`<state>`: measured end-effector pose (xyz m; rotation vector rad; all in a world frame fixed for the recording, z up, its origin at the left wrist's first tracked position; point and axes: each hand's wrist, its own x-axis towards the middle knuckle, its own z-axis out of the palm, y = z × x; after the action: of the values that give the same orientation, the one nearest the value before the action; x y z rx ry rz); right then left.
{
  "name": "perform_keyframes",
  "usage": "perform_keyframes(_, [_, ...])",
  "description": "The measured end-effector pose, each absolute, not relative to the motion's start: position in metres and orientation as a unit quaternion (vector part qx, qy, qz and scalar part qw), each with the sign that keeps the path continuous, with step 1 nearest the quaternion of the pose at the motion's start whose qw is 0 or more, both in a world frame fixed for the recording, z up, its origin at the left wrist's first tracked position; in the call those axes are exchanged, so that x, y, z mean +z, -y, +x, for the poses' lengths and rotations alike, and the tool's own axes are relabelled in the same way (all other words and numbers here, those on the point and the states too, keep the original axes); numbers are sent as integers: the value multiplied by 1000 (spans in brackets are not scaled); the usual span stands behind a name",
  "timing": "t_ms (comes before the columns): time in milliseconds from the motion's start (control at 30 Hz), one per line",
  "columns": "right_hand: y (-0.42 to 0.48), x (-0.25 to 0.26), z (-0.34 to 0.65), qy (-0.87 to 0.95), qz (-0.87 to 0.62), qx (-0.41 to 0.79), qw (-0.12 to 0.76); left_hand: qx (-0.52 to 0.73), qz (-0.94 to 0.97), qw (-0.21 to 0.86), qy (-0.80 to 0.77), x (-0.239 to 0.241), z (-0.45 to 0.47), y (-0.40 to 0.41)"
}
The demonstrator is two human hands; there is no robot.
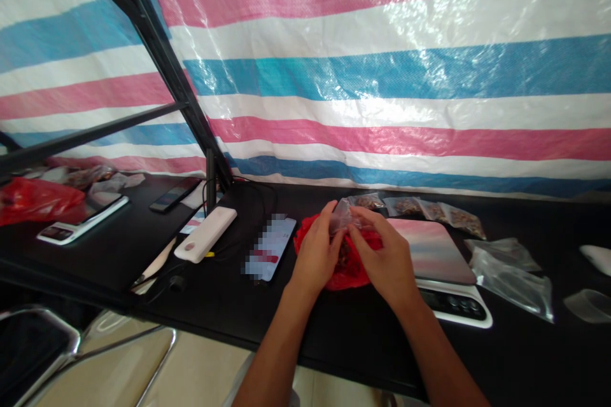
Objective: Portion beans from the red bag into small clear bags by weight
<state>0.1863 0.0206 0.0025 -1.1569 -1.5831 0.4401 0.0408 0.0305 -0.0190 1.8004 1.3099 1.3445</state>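
Note:
My left hand (312, 253) and my right hand (386, 251) both pinch a small clear plastic bag (340, 216) near its top. Beneath it lies a red plastic bag (346, 275) with small brown bits inside, partly hidden by my hands. Beside my right hand stands a digital scale (434, 251) with a shiny plate and a dark display panel. Behind the hands, several filled clear packets (432, 210) of brown bits lie in a row. What the held bag contains is hard to make out.
Flat clear bags (513, 276) lie right of the scale. A lit phone (271, 248) and a white power bank (206, 234) with cables are on the left. On the adjoining table are another scale (83, 220) and red bag (41, 199). Striped sheeting (382, 76) hangs behind.

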Motion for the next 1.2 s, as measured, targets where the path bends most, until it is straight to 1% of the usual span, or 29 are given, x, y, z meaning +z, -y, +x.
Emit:
perform_keyframes(233, [-19,7,188,668,-464,134,566,496,673,257,-484,-18,40,-30])
perform_keyframes(400, [-18,8,188,669,-457,135,570,489,687,198,-500,-19,39,-30])
perform_keyframes(533, [-19,5,190,669,-474,136,556,470,707,160,-503,-20,37,-30])
perform_keyframes(667, [-21,6,198,649,-528,102,539,462,727,107,-497,-15,37,-28])
perform_keyframes(767, [-24,12,219,571,-595,60,563,479,723,42,-496,-8,39,-26])
perform_keyframes(867, [-25,17,261,477,-658,8,583,495,665,-31,-559,-2,40,-22])
perform_keyframes(933, [-23,17,297,414,-715,-55,561,475,614,-59,-628,0,39,-18])
perform_keyframes(1000, [-19,12,328,361,-776,-71,513,422,588,-59,-688,0,38,-14])
perform_keyframes(1100, [-14,4,353,316,-812,-81,484,336,591,-15,-733,-3,34,-10])
perform_keyframes(1200, [-12,4,347,301,-817,-128,475,307,601,13,-738,-7,31,-9])
